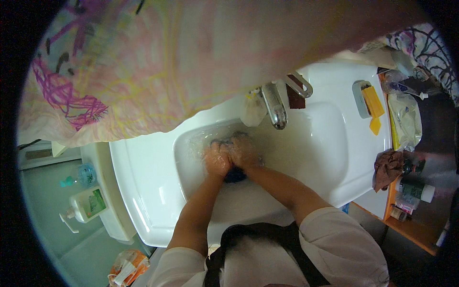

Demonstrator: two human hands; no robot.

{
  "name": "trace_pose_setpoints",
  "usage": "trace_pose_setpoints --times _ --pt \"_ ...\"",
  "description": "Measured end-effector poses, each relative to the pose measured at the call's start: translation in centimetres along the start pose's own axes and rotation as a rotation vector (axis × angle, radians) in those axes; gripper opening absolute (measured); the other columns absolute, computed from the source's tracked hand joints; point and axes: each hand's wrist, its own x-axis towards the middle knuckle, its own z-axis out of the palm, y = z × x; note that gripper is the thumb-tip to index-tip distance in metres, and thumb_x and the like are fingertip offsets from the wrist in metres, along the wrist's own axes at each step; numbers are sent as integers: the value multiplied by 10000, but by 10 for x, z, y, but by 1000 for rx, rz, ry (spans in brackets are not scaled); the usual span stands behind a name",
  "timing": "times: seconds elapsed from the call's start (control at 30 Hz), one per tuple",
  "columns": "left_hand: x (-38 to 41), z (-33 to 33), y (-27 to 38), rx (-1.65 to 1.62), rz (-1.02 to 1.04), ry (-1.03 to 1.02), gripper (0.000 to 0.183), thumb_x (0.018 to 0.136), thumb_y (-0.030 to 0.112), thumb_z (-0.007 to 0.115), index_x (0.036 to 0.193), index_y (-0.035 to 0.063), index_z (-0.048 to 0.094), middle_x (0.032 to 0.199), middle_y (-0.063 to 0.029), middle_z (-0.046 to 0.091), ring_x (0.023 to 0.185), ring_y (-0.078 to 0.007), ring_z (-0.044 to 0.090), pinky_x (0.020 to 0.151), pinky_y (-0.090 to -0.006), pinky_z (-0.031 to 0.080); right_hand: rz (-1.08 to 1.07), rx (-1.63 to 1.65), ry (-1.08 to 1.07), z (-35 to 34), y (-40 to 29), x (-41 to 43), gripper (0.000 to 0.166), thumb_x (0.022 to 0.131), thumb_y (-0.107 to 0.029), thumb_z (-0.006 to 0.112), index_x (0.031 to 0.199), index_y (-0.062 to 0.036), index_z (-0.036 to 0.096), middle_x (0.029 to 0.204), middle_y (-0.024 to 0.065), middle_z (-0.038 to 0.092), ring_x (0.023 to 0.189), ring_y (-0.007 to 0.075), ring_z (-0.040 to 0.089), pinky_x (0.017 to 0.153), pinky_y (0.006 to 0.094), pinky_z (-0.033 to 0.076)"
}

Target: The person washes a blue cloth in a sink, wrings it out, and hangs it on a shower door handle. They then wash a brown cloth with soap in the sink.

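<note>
Both my hands are close together in cloudy water in a white ceramic sink, in the left half of its basin. My left hand and my right hand are closed on a dark blue cloth, which shows beneath and just beyond them. Water and glare blur the fingers. A chrome faucet reaches over the basin, up and to the right of my hands. Beside it hangs a pale translucent pouch, partly over the water.
A patterned fabric hangs low across the top. On the sink's right ledge are a grey dish and a yellow sponge; a brown cloth lies by the rim. Pump bottles stand on the left ledge.
</note>
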Motion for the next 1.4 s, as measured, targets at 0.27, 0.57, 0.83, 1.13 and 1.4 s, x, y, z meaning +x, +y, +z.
trace_pose_setpoints --times 0.27,0.57,0.83,1.13,1.4 --pt "69 -68 -1 -606 -619 -274 336 794 386 487 891 91 616 920 -187 582 856 -388 539 773 -407 417 -285 400 -276 -90 -29 13 244 782 -257 513 868 -32 551 827 162 558 827 333 521 745 394 412" --pt "-18 -67 22 -109 -57 -114 296 757 200 513 1003 40 549 1137 -172 455 1014 -349 434 865 -432 346 1 147 -67 -60 -34 -52 423 806 -326 473 1158 -96 427 1154 138 412 1043 320 416 853 502 299" --pt "42 -45 17 -36 -193 -477 290 772 312 489 856 62 610 850 -158 593 871 -317 546 764 -400 405 -62 12 -94 -42 -4 9 389 814 -396 424 1012 -86 551 932 148 558 911 310 511 810 460 350" --pt "16 -66 -9 -433 -347 -370 343 815 353 483 984 76 594 1055 -144 536 982 -342 487 835 -404 393 -233 478 53 -96 -36 -33 334 770 -312 526 992 -64 545 987 143 511 957 351 442 813 497 327" --pt "-14 -62 24 -160 -204 -262 262 734 189 504 964 74 559 1014 -120 539 927 -326 492 798 -418 379 -105 203 87 -5 -16 -51 374 801 -282 472 1124 -91 468 1086 159 448 1019 359 406 835 486 339"
